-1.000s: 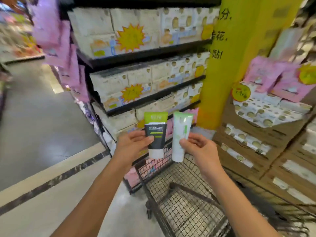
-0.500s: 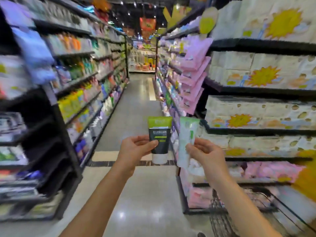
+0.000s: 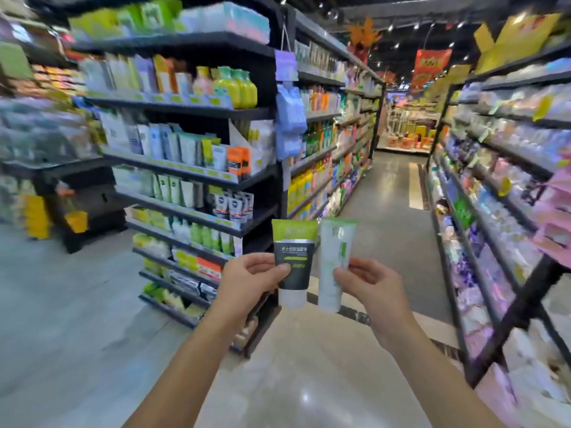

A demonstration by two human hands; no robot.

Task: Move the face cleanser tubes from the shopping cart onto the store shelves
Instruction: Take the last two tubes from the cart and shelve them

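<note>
Swung left since half a second ago; both tubes held up side by side, as before.

Largest first: store shelves (image 3: 191, 177) at left, black tiers stocked with tubes and bottles, now filling the left half of the view; right-hand shelving (image 3: 500, 186) with blurred pastel packs along the right edge; glossy aisle floor (image 3: 389, 211) between them. Bare forearms (image 3: 191, 359) entering from the bottom edge. Raised at centre: left hand (image 3: 250, 282), fingers (image 3: 282, 268) curled and pinching the green-and-black cleanser tube (image 3: 293, 257) at its lower body, white cap down. Just beside it: right hand (image 3: 370, 285), fingers (image 3: 343, 274) curled and pinching the white-and-green cleanser tube (image 3: 335, 257) at mid-body, cap down. Both tubes upright, nearly touching, in the air ahead of the lower tiers of the store shelves, not yet on any tier.
</note>
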